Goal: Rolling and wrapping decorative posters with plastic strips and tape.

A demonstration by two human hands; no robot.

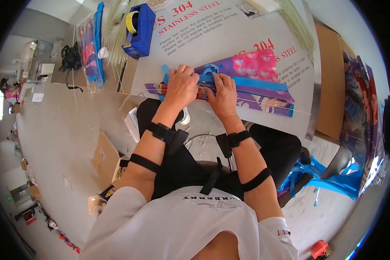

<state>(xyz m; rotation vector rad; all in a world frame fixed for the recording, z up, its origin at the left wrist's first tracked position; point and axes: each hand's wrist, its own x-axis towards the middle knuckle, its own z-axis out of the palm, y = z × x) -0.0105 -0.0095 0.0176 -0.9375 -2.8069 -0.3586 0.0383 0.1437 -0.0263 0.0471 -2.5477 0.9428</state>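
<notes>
A folded purple sheet (264,89), printed with pink shapes and edged in blue strip, lies across the near part of the table. Thin pale rods run along its near side and stick out past both ends. My left hand (183,86) is closed over the sheet's left part, fingers curled down on it. Close beside it, my right hand (223,93) pinches the sheet's near edge with thumb and fingers. A loop of blue strip (210,70) rises just beyond the two hands. What lies beneath my fingertips is hidden.
On the table's far left stands a blue tape dispenser (139,32) with a yellow roll. Bundles of thin pale rods (300,27) lie at the back. A cardboard box (329,80) adjoins the table's right edge; packed printed sheets (89,56) are at far left.
</notes>
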